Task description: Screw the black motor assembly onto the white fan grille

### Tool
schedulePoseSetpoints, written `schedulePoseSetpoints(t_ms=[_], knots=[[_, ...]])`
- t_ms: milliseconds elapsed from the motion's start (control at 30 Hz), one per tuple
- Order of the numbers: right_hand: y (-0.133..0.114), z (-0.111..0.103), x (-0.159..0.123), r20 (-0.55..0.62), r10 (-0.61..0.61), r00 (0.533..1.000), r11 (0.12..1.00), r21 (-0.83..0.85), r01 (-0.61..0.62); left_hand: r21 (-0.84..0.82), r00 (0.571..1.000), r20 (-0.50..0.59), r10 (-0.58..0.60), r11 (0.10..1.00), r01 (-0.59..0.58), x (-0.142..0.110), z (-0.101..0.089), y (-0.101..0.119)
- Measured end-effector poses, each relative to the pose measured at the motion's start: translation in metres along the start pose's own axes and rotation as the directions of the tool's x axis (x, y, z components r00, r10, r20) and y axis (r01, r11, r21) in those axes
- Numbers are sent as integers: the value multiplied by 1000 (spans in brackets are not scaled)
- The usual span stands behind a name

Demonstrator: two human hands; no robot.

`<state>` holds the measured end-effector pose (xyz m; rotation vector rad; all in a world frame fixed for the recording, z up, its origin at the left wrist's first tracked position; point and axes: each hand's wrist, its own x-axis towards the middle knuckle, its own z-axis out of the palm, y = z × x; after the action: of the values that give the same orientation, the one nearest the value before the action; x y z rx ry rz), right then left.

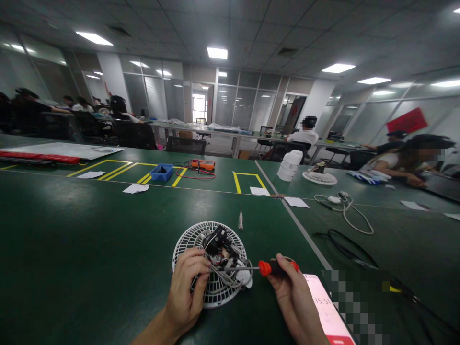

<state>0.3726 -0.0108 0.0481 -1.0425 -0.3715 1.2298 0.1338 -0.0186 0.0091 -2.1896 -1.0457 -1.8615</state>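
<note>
A round white fan grille (189, 236) lies on the green table in front of me. A black motor assembly (217, 239) with wires sits on it, and a bundled grey cable (232, 279) rests at its right side. My right hand (293, 292) is closed around the red and black handle of a screwdriver (265, 267), whose shaft points left across the grille. At the grille's left side, my left hand (189, 287) has its fingers pinched together by the screwdriver's tip. What they grip is hidden. Beyond the grille lies a small clear-handled screwdriver (240, 220).
A lit phone (325, 306) lies beside my right forearm. Black cables (354, 254) and a pale cord (354, 213) are on the right. Farther back stand a blue bin (161, 173), an orange meter (203, 165), white round parts (289, 166) and another grille (319, 177). People sit at other tables.
</note>
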Motion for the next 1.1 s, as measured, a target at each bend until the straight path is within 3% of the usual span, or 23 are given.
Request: schedulePoseSetpoints(t_ms=[267,1100], knots=[[7,-3,0,48,-50,998,998,-44,52,43,999,2,42,998,-42,2,-2,1],[4,2,-4,-27,-64,998,997,36,65,19,999,-10,41,999,-41,2,-4,4]])
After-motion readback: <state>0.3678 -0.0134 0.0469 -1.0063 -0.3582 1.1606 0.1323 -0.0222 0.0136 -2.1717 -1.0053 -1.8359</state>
